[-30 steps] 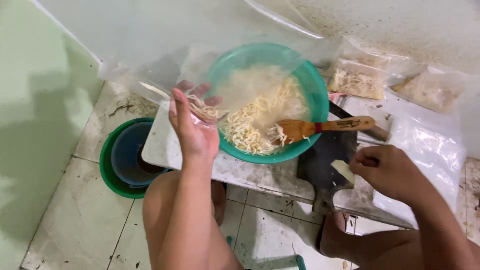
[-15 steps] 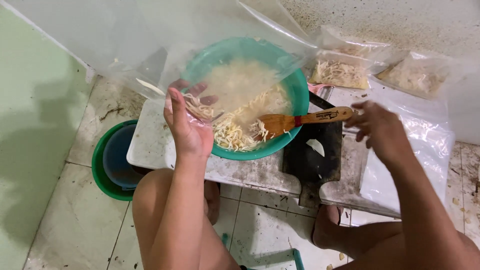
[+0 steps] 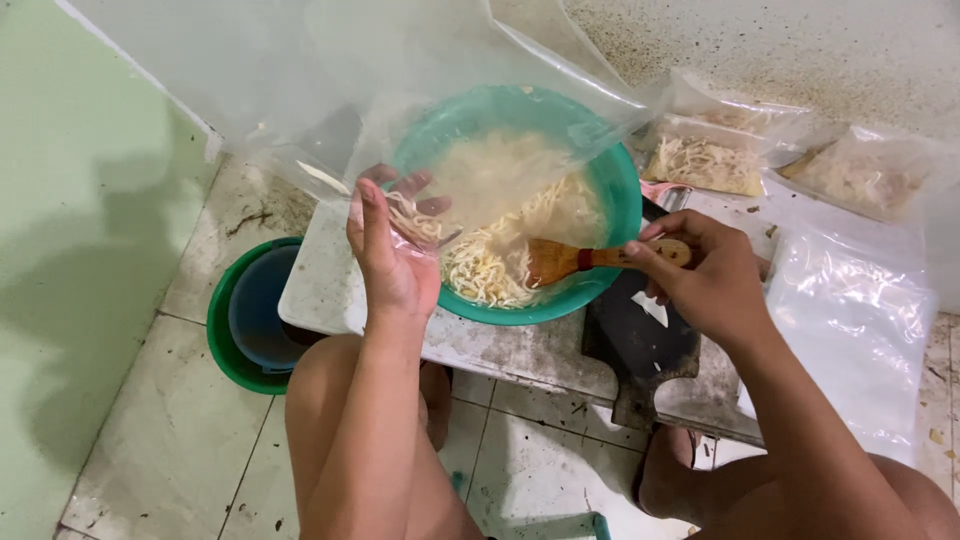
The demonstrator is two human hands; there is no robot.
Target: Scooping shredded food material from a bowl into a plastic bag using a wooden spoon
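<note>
Holding a clear bag (image 3: 440,110) open by its edge, the left hand (image 3: 392,250) pinches the plastic with fingers curled, a few noodles (image 3: 500,250) inside by the fingertips. The right hand (image 3: 705,275) closes around the handle of a wooden spoon (image 3: 575,260), its blade lying in the noodles in the green bowl (image 3: 615,190). 3 filled bags (image 3: 705,160) lie beyond, and a green bucket (image 3: 225,340) stands left.

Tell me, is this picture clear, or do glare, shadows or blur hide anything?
Head view: mostly sharp; the clear plastic bag held by the left hand catches pale glare and hazes the green bowl and shredded food behind it; a soft shadow falls on the green wall; the right hand on the wooden spatula shows crisply.
</note>
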